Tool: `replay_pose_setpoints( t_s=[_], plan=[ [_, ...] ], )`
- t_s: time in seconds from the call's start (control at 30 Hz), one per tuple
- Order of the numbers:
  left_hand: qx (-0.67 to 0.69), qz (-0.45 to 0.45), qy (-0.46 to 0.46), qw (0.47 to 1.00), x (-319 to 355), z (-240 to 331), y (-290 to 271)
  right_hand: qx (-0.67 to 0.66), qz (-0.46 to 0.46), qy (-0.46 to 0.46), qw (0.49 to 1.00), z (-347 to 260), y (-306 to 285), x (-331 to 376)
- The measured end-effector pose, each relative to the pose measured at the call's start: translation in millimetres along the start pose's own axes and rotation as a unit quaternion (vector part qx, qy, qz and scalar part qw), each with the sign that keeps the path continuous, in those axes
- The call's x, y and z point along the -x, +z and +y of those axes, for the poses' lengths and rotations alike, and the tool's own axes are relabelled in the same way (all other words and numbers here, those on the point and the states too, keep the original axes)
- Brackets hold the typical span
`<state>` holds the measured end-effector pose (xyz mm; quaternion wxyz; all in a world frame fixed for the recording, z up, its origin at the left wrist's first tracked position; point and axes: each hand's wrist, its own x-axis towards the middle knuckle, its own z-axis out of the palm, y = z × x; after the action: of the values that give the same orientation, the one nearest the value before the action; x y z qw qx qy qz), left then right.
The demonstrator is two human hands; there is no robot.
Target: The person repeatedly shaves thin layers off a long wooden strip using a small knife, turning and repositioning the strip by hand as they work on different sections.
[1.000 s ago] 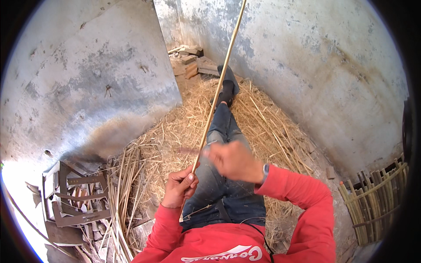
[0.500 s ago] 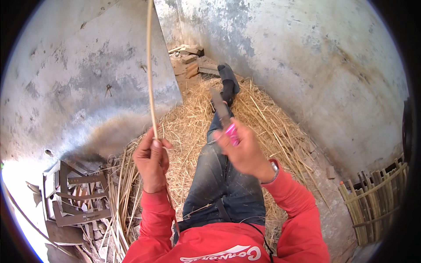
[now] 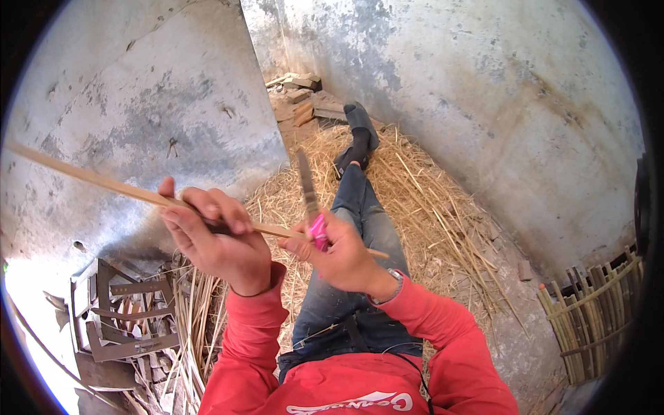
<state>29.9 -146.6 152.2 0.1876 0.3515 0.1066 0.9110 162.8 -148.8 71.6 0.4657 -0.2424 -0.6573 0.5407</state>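
A long pale bamboo strip [image 3: 104, 180] slants across in front of me, from the far left down to a short end right of my right hand. My left hand [image 3: 218, 238] is closed around it near the middle, palm partly turned up. My right hand [image 3: 346, 256] grips a knife [image 3: 306, 181] by its pink-wrapped handle, the blade pointing up and away. The strip also runs against this hand, by the thumb and handle; whether the fingers pinch it too is hard to tell. My legs [image 3: 370, 228] stretch out below the hands.
Straw shavings [image 3: 283, 197] cover the floor around my legs. Long loose strips [image 3: 197, 304] lie at the left, beside a dark broken frame [image 3: 135, 346]. A woven stick basket [image 3: 595, 318] stands at the right. Worn walls [image 3: 498, 104] rise on both sides; bricks [image 3: 301, 97] lie at the back.
The strip has swung from nearly upright to slanting left. My left hand has turned over, and my right hand with the knife has moved left and down, up against the strip.
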Motion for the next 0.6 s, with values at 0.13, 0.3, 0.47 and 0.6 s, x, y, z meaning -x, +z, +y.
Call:
replay_pose_setpoints(
  t_s=[0.13,0.3,0.47,0.6],
  plan=[
    [-0.228,-0.045,-0.037,0.972,18,-9,-33,0.045,0.102,0.008,0.994,0,-43,4],
    [-0.503,-0.097,0.348,0.785,-10,5,-102,0.203,0.135,0.038,0.969,-17,-120,15],
    [-0.674,-0.275,0.337,0.597,-42,28,-101,0.263,0.145,0.047,0.953,-24,-184,36],
    [-0.689,-0.463,0.065,0.554,-50,29,-129,0.306,0.12,0.023,0.944,-29,-214,39]
  ],
)
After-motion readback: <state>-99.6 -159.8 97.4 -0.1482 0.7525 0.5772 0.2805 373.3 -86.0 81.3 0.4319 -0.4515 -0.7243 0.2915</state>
